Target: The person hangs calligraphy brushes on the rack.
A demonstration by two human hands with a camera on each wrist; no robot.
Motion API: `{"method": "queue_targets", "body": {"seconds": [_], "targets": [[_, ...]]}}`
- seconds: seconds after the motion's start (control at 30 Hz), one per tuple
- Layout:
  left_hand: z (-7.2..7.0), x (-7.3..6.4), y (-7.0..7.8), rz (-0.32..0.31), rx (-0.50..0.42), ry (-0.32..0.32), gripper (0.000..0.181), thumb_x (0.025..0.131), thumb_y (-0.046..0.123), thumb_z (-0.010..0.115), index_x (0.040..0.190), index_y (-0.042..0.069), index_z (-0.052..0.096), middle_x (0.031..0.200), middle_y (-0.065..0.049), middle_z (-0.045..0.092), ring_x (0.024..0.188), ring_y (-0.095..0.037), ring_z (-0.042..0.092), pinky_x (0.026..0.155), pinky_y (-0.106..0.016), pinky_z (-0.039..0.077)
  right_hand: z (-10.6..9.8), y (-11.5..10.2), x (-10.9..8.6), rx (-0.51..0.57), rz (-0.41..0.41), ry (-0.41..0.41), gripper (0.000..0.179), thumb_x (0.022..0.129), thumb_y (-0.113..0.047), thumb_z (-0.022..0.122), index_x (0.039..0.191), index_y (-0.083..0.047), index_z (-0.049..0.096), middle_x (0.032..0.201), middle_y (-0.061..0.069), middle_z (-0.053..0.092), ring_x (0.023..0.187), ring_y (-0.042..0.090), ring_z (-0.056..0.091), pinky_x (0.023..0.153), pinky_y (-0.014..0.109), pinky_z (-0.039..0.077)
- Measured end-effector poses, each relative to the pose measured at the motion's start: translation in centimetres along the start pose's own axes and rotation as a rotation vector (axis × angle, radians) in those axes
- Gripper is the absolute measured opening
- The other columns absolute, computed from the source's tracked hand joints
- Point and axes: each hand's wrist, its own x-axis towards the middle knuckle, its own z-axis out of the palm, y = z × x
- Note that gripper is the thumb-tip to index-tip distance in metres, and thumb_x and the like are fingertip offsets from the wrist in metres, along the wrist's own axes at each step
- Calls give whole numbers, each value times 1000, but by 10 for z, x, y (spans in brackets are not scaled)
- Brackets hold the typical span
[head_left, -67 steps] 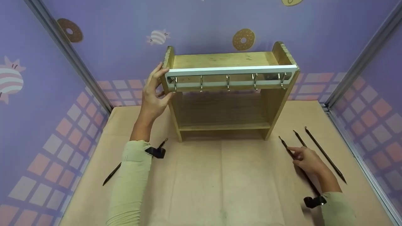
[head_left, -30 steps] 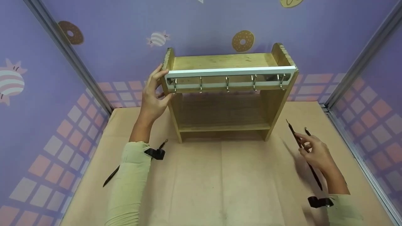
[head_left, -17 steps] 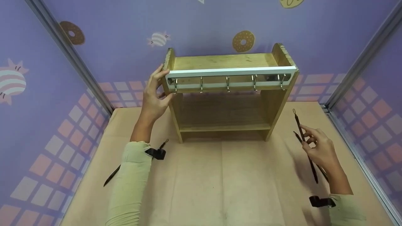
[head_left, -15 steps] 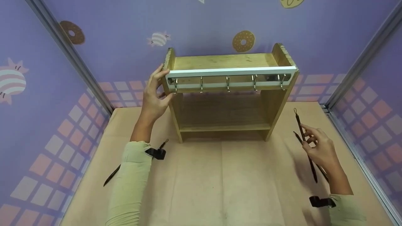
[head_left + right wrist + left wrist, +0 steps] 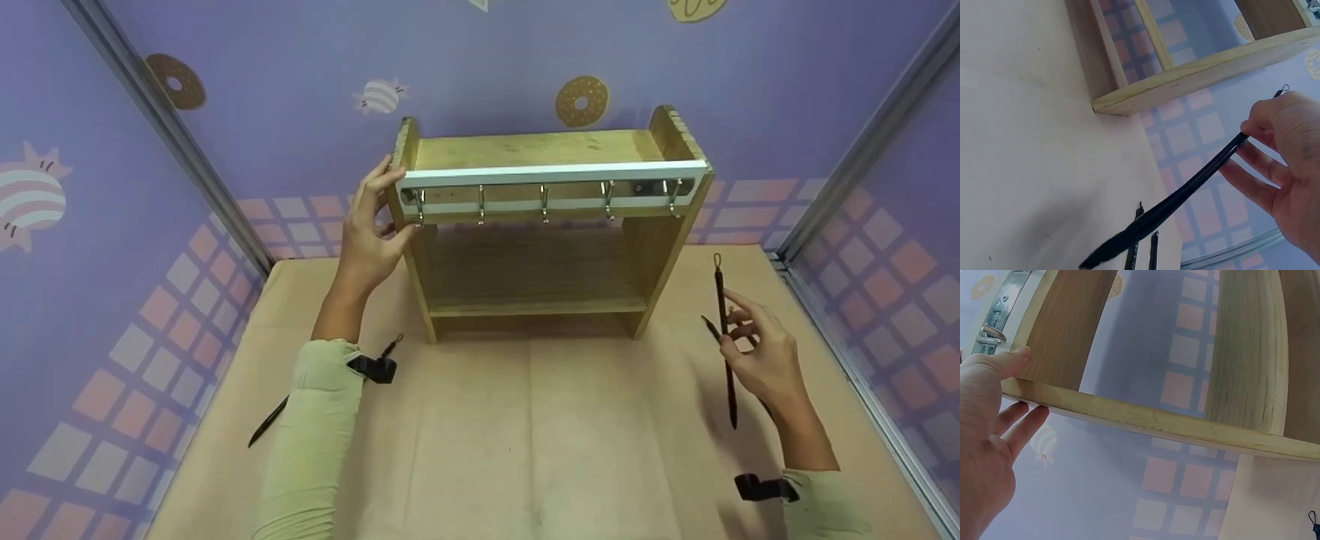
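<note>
My right hand (image 5: 765,356) pinches a slim black calligraphy brush (image 5: 730,390), raised above the table to the right of the wooden shelf (image 5: 540,306). Its hanging loop points up and its tapered dark tip points down. In the right wrist view the brush (image 5: 1185,194) slants across, tip towards the camera. Thumb in front and fingers outside, my left hand (image 5: 366,244) grips the upper edge of the shelf's left side panel (image 5: 1129,413). Along the shelf's upper front runs a white rail (image 5: 517,174) with several silver hooks (image 5: 544,204), which carry nothing.
Two more black brushes lie on the table at the right, one brush (image 5: 711,328) partly behind my right hand. Another brush (image 5: 268,422) lies at the left, its middle hidden under my left sleeve. Purple patterned walls (image 5: 480,67) enclose the table (image 5: 480,450) behind and at both sides.
My right hand has picked a brush up from the table and turned it more upright, its loop now facing the camera. My left hand keeps its grip on the shelf.
</note>
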Motion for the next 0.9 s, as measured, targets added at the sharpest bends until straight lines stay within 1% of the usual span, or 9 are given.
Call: {"method": "queue_targets", "body": {"seconds": [0.17, 0.4, 0.5, 0.63, 0.77, 0.9], "targets": [[0, 0, 1, -1, -2, -1, 70, 95, -14, 78, 158, 5, 54, 182, -23, 35, 156, -50, 57, 101, -64, 67, -1, -9, 3, 31, -2, 28, 80, 90, 25, 67, 162, -9, 60, 112, 19, 71, 92, -13, 63, 66, 0, 49], [1, 0, 1, -14, -26, -1, 71, 95, -16, 77, 159, 6, 54, 183, -22, 35, 157, -49, 56, 101, -65, 67, 0, -20, 9, 61, -7, 50, 78, 90, 25, 68, 162, -6, 58, 113, 1, 66, 93, -11, 65, 65, 0, 50], [1, -1, 1, -15, -16, -4, 71, 96, -14, 77, 159, 6, 53, 183, -21, 34, 158, -48, 54, 101, -66, 67, 1, -24, 11, 73, -14, 51, 77, 90, 25, 68, 161, -3, 57, 115, -5, 63, 94, -11, 65, 67, 0, 52], [1, -1, 1, -8, 1, -3, 70, 97, -13, 78, 159, 6, 54, 183, -22, 35, 160, -47, 53, 100, -66, 67, 4, -31, 13, 90, -48, 46, 75, 90, 25, 68, 160, -1, 57, 116, -6, 62, 94, -12, 65, 68, 1, 54], [1, -1, 0, -6, -1, 2, 69, 96, -14, 78, 159, 6, 54, 182, -23, 35, 160, -47, 53, 101, -65, 67, 6, -38, 17, 113, -88, 46, 75, 90, 26, 69, 159, 0, 57, 115, -2, 64, 93, -10, 66, 66, 2, 55], [1, -1, 0, -9, -3, 5, 70, 96, -14, 77, 159, 5, 54, 182, -23, 35, 160, -48, 52, 103, -64, 67, 8, -47, 21, 127, -110, 40, 76, 89, 27, 69, 159, 0, 56, 115, 3, 65, 94, -10, 67, 66, 2, 56]]}}
